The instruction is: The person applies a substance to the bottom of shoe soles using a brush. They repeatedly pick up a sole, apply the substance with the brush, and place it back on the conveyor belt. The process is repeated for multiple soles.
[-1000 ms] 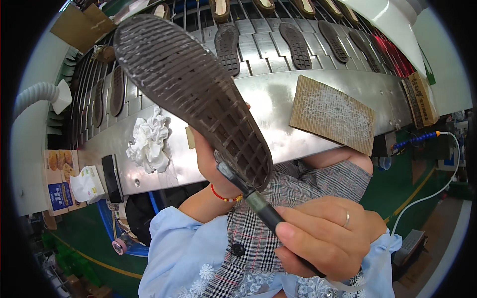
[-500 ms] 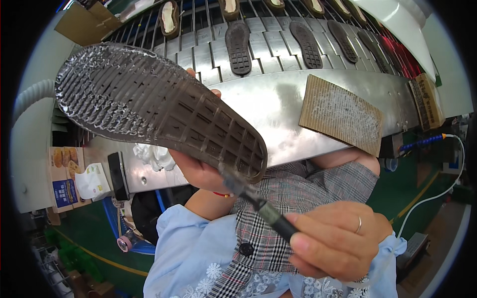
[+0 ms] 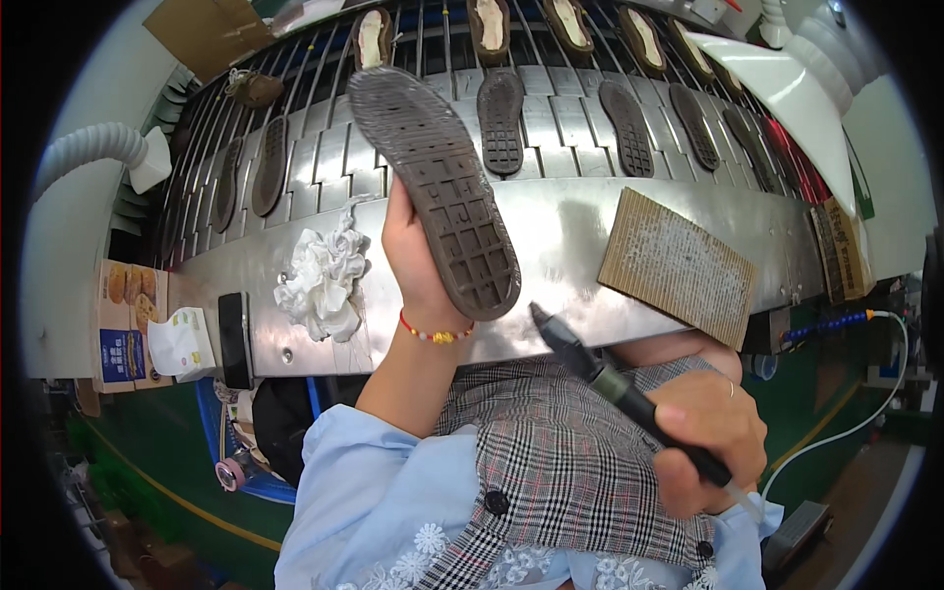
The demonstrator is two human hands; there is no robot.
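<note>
A slatted metal conveyor (image 3: 324,147) fills the upper half of the frame, its front edge a broad smooth steel ledge running across the middle. Dark shoe soles lie on the slats in 2 rough rows, tread up in the nearer row and pale insoles showing in the far row at the top.

Just left of centre, the dark brown shoe sole (image 3: 438,187) stands clear above the ledge, toe toward the upper left and heel toward the centre. Its tread faces the camera: fine ribbing at the toe, larger square blocks toward the heel, with a dull, dusty sheen.

A corrugated cardboard pad (image 3: 678,265) with a whitish coated face lies on the ledge at right of centre. A crumpled white rag (image 3: 324,275) sits on the ledge at left.

The left hand (image 3: 413,261) grips the sole from behind its heel half, a red beaded bracelet at the wrist. The right hand (image 3: 708,438), lower right, is closed around a black pen-like applicator (image 3: 615,383), its tip pointing up-left, near the heel but apart from it.
</note>
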